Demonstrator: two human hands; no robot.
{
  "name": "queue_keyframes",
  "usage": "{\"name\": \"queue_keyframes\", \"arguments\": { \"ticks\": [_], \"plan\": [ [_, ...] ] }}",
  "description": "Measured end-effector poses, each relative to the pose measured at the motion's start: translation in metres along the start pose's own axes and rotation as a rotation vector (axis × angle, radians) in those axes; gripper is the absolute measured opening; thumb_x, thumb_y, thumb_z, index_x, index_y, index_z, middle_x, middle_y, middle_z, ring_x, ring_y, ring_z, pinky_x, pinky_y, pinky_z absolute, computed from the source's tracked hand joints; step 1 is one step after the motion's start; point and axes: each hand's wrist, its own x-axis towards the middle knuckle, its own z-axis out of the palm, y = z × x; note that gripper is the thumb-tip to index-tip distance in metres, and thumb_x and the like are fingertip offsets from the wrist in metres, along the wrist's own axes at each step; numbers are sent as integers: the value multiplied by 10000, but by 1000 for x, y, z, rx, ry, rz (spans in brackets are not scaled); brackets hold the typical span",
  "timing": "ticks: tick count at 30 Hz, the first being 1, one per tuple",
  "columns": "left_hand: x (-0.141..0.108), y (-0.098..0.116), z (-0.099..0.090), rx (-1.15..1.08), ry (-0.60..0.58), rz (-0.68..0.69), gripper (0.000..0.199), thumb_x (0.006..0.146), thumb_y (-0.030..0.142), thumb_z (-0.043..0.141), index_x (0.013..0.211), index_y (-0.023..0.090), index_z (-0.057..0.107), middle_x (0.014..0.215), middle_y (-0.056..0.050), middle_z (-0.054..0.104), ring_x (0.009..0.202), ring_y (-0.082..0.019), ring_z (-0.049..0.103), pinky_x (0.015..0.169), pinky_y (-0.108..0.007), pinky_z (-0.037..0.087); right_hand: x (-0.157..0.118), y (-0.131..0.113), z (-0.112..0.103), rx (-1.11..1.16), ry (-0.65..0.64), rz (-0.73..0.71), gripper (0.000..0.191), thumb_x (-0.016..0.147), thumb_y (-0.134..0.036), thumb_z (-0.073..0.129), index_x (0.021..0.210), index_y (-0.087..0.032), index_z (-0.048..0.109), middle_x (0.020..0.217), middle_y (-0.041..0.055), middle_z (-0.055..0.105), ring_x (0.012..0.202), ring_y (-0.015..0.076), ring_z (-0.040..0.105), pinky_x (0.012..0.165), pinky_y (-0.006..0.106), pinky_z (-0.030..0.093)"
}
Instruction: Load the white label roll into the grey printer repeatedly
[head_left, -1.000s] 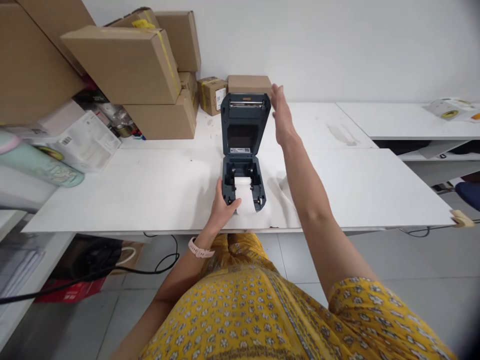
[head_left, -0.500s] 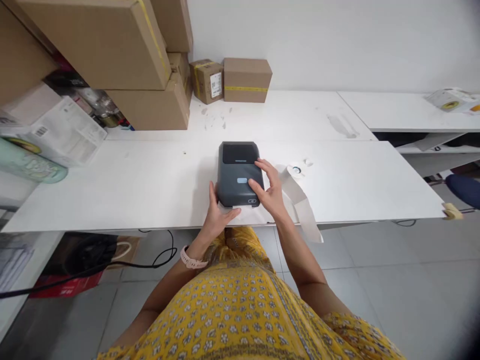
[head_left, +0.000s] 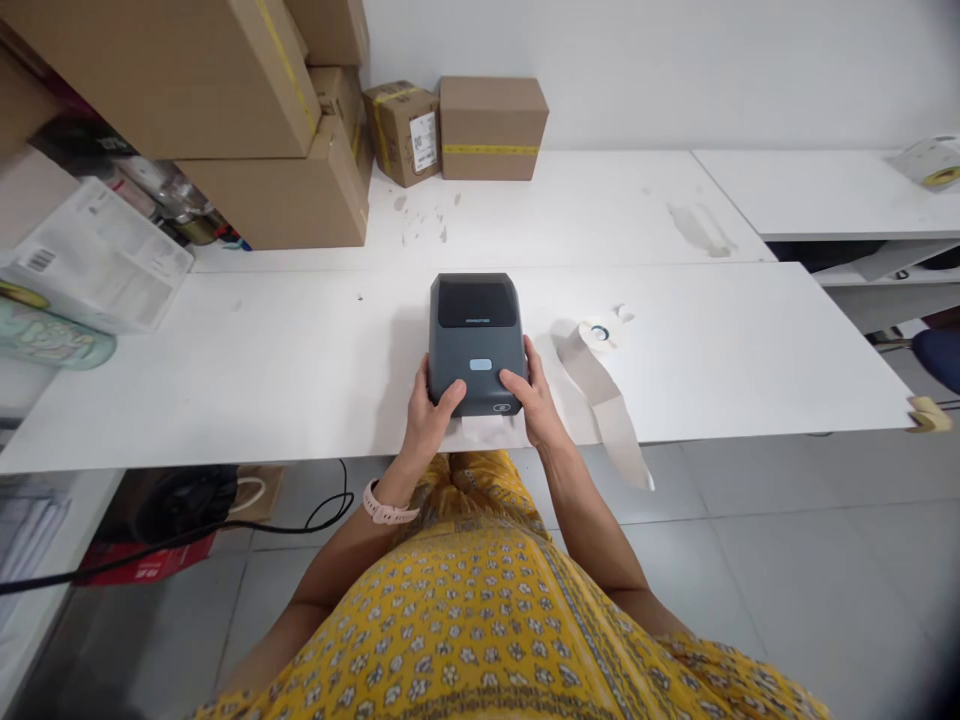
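Note:
A dark grey label printer with a black window and a pale blue button stands on the white table near its front edge. My left hand grips its left side, thumb on the top near the front corner. On the right side my right hand grips it, thumb on the top beside the button. A white paper strip sticks out below the printer's front. Right of the printer lies a roll of white labels, its unrolled band hanging over the table edge.
Large cardboard boxes are stacked at the back left, and two smaller ones stand by the wall. A white package and a green bottle lie at the left. A black cable runs below the table.
My right hand has moved from the printer's top down to its right side. My left thumb has moved from the front paper onto the top. The camera view has shifted slightly.

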Motion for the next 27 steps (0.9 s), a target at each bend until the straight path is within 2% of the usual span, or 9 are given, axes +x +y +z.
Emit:
{"name": "queue_keyframes", "arguments": {
  "ticks": [7, 9, 11, 12, 14, 17, 20, 23, 27],
  "plan": [
    [-3, -1, -5, 26, -2, 48, 729, 803, 516, 735, 1420, 223, 481, 1447, -127, 566, 1317, -288, 553, 1096, -436, 462, 4, 2, -6, -35, -19, -1, 1066, 748, -515, 802, 1607, -364, 189, 1578, 44, 461, 1440, 290, 471, 1207, 542, 389],
    [-19, -3, -9, 101, 87, 93, 648, 817, 513, 721, 1358, 227, 508, 1398, -120, 578, 1251, -250, 575, 1040, -394, 479, 3, 1, -7, -43, -26, 2, 1050, 753, -525, 796, 1605, -364, 203, 1577, 36, 462, 1437, 285, 475, 1216, 532, 379],
    [-40, -6, -14, 199, 232, 115, 455, 860, 521, 662, 1191, 217, 584, 1197, -85, 641, 1066, -198, 612, 916, -339, 499, 3, 0, -5, -34, -15, -8, 1044, 745, -535, 796, 1601, -339, 231, 1598, 41, 433, 1441, 284, 469, 1224, 508, 372],
    [-50, -8, -16, 210, 242, 79, 354, 887, 530, 619, 1035, 208, 617, 1004, -48, 657, 901, -165, 611, 809, -305, 495, 2, 1, -4, -28, -8, -17, 1038, 740, -540, 795, 1597, -326, 250, 1615, 44, 407, 1447, 284, 461, 1226, 493, 370],
    [-65, -9, -15, 179, 62, -44, 380, 904, 553, 566, 792, 193, 616, 726, 3, 584, 663, -123, 532, 638, -266, 431, 2, 2, -3, -26, 3, -33, 1020, 735, -548, 792, 1586, -310, 282, 1638, 44, 368, 1460, 281, 442, 1230, 471, 365],
    [-66, -3, -6, 38, -228, -278, 497, 892, 601, 518, 658, 176, 626, 548, 25, 491, 492, -90, 425, 511, -254, 322, 2, 5, -2, -32, 11, -43, 996, 745, -545, 781, 1580, -308, 292, 1643, 39, 359, 1475, 277, 420, 1237, 470, 348],
    [-55, 7, 7, -78, -249, -409, 472, 822, 586, 592, 604, 167, 597, 509, 27, 486, 435, -68, 380, 460, -245, 252, 2, 6, -2, -41, 14, -42, 977, 756, -540, 773, 1578, -318, 295, 1647, 33, 352, 1484, 276, 403, 1242, 482, 335],
    [-49, 14, 15, -124, -229, -425, 415, 755, 527, 674, 580, 170, 554, 498, 37, 481, 423, -52, 357, 444, -231, 227, 2, 6, -2, -50, 14, -47, 969, 760, -545, 769, 1578, -325, 298, 1645, 33, 355, 1487, 280, 398, 1241, 486, 333],
    [-51, 13, 17, -110, -213, -407, 444, 735, 564, 676, 571, 172, 546, 465, 51, 451, 413, -48, 350, 441, -221, 239, 2, 5, -2, -56, 10, -49, 999, 763, -553, 764, 1592, -283, 278, 1650, 72, 339, 1486, 295, 396, 1240, 478, 329]
  ]
}}
